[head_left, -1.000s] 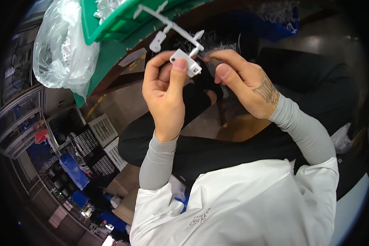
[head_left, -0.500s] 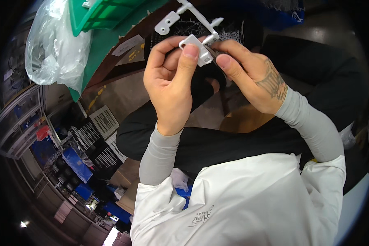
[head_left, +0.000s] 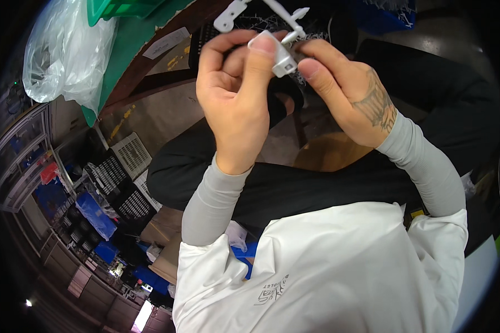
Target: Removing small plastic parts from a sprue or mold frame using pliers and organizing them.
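Bin [head_left: 376,21] holds thin pieces [head_left: 393,6]; left grip [head_left: 236,102] clamps white part [head_left: 284,61]; right grip [head_left: 353,94] unclear.

Free rm is left betw. L hand [head_left: 236,102] & R hand [head_left: 350,94], on the body side of wht part [head_left: 281,60], down to dk trousers [head_left: 311,191], while the far side is obstructed by wht runner [head_left: 285,15] and upper L is hemmed in by grn tabletop [head_left: 119,61], clr bag [head_left: 66,61] & grn bin [head_left: 122,9].

Dark lettering [head_left: 270,292] on white shirt [head_left: 344,250]; paper label [head_left: 165,43] too small to read.
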A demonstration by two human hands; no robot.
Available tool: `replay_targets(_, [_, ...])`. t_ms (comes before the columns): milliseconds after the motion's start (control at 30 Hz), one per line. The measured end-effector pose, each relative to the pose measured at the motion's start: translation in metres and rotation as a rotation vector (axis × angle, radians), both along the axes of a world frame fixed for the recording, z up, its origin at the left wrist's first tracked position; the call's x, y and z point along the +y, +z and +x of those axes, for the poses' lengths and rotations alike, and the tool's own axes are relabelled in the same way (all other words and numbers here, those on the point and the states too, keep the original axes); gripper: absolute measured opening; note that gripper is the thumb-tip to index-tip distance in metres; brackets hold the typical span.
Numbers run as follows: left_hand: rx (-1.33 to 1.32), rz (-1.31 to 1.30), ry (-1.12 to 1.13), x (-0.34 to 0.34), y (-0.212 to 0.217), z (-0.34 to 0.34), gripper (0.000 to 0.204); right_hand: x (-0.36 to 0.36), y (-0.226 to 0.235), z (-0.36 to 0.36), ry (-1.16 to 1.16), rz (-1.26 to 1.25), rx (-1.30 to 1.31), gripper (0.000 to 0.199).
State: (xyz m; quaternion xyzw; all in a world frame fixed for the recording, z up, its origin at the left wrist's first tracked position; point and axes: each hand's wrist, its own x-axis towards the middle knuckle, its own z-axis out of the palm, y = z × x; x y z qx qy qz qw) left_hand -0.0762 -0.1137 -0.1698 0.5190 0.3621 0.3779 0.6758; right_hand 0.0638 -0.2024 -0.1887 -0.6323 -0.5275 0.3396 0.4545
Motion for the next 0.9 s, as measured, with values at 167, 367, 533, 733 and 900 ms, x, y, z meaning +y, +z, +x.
replay_targets(167, [0.114, 0.308, 0.206, 0.007, -0.015, 0.007, 0.037, -0.004, -0.003, -0.013, 0.044, 0.028, -0.096, 0.027])
replay_targets(367, [0.208, 0.299, 0.197, 0.008, -0.012, 0.002, 0.030, 0.002, 0.011, 0.005, -0.022, 0.021, 0.000, 0.033])
replay_targets(533, [0.119, 0.141, 0.058, -0.005, -0.007, 0.002, 0.033, 0.003, 0.012, 0.008, 0.030, -0.079, 0.068, 0.048])
replay_targets(733, [0.074, 0.077, -0.026, -0.003, -0.009, 0.002, 0.034, 0.000, 0.000, 0.007, -0.003, -0.009, 0.039, 0.043])
replay_targets(900, [0.046, 0.032, -0.036, -0.002, -0.011, 0.002, 0.033, 0.000, 0.006, 0.005, 0.026, -0.062, 0.178, 0.038])
